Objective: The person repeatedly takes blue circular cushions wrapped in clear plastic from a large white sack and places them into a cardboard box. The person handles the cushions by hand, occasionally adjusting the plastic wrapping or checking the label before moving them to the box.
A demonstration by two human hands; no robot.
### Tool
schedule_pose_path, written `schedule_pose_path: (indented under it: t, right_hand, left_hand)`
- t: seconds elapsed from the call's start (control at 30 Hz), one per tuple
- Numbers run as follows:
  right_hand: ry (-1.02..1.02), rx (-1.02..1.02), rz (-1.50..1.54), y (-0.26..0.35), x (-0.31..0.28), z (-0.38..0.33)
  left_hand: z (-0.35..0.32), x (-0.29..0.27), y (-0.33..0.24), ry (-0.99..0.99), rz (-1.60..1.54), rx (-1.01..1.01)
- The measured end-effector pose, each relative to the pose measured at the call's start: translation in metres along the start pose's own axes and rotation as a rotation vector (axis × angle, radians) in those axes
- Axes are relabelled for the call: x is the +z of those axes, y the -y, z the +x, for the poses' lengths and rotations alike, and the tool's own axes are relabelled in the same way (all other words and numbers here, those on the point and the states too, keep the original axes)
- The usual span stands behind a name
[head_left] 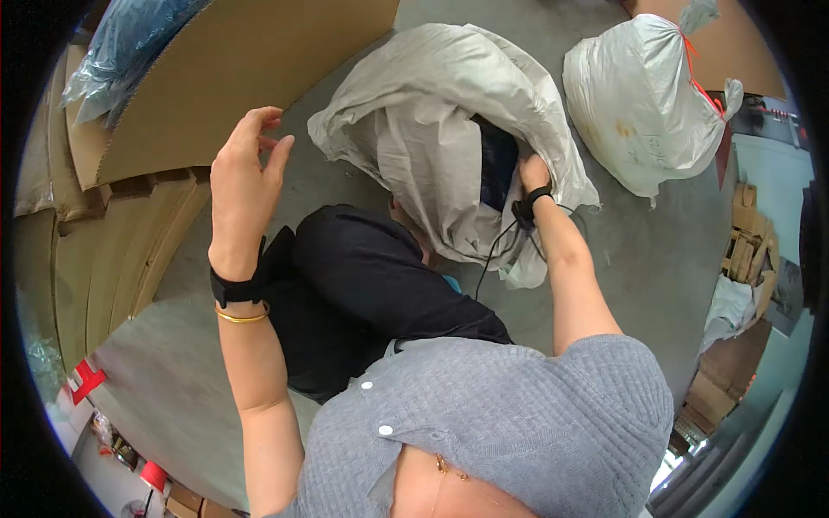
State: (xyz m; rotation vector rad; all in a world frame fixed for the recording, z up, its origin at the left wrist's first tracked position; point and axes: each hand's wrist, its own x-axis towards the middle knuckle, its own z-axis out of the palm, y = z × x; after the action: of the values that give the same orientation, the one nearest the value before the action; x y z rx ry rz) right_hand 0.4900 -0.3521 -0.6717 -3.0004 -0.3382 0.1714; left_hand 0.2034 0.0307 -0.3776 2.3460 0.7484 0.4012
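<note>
A large off-white woven sack [432,69] lies crumpled on the floor in front of my knees, its mouth spread wide. Inside it a dark, almost black item [496,164] shows through the opening; its kind is unclear. My right hand [534,173] reaches into the sack's mouth beside this dark item, its fingers mostly hidden by the sack's edge. Raised at the left, my left hand [250,160] holds nothing, with fingers loosely bent and the thumb apart. It is near a big cardboard sheet [190,104], not touching the sack.
A full white sack [643,104] tied with red cord stands at the far right. Blue plastic wrap [138,52] lies over cardboard at the far left, above stacked flat cartons [112,259]. A thin black cable [490,259] hangs from my right wrist strap. Broken cardboard [734,371] lies right.
</note>
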Motion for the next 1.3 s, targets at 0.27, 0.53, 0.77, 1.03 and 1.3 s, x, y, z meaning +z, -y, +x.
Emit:
schedule_pose_path:
  t: [0.27, 0.53, 0.77, 1.03, 1.3]
  right_hand:
    - [0.641, -0.357, 0.182, 0.041, 0.141, -0.089]
    - [0.765, 0.071, 0.231, -0.005, 0.142, -0.111]
    - [0.72, 0.492, 0.623, 0.012, 0.122, -0.106]
    - [0.631, 1.119, 1.454, -0.015, 0.118, -0.133]
    - [0.635, 1.418, 2.046, 0.009, 0.015, -0.13]
  left_hand:
    - [0.009, 0.012, 0.004, 0.108, 0.032, 0.036]
    - [0.008, 0.024, 0.011, 0.149, 0.015, 0.005]
    - [0.006, 0.023, 0.02, 0.107, -0.028, -0.041]
    - [0.0, 0.013, 0.034, 0.132, 0.066, -0.068]
    - [0.0, 0.018, 0.04, 0.113, 0.039, -0.005]
